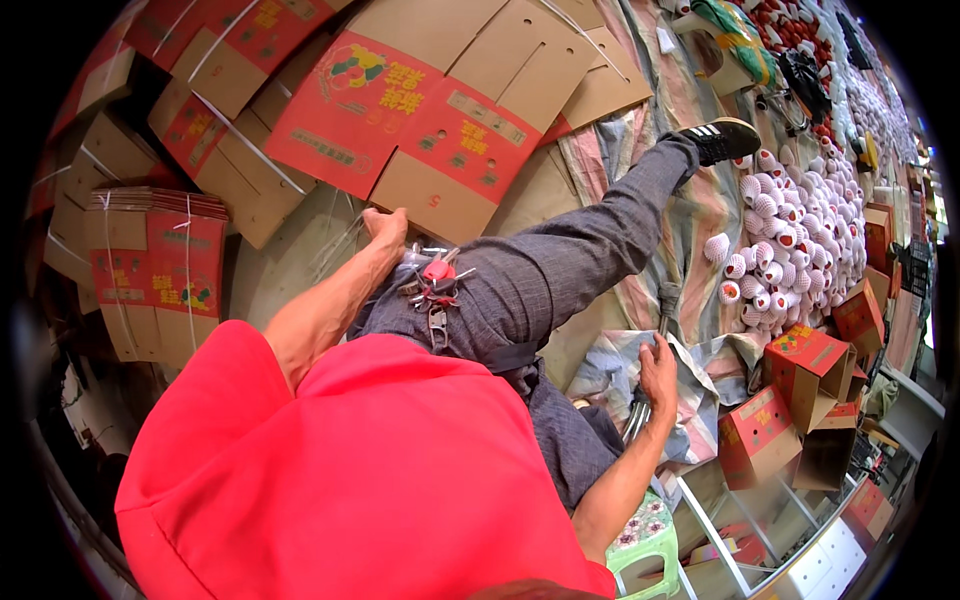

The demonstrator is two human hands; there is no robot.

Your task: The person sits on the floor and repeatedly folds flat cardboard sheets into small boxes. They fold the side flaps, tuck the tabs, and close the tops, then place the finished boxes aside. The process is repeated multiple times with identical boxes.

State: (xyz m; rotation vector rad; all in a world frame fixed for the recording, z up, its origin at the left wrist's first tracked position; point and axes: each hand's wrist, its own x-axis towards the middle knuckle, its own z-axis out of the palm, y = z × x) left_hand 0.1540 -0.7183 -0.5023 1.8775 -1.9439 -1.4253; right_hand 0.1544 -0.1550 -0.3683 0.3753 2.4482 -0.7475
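My left hand (387,226) is closed at the near edge of a large flattened carton (430,120), red and brown with fruit printing. Its fingertips are partly hidden there. To the right, my right hand (657,374) hangs with loosely bent fingers above a striped tarp (615,365), and I see nothing held in it. A bunch of keys with a red fob (438,272) hangs at my waist, close to the left hand. My outstretched leg in grey trousers (560,265) ends in a black shoe (722,140) by the wrapped fruit.
Strapped bundles of flattened cartons (160,265) stand and lean along the left. A heap of fruit in white foam nets (790,235) covers the right side. Several open red boxes (805,365) lie below it. A green stool (645,540) and a white metal frame (715,535) are at lower right.
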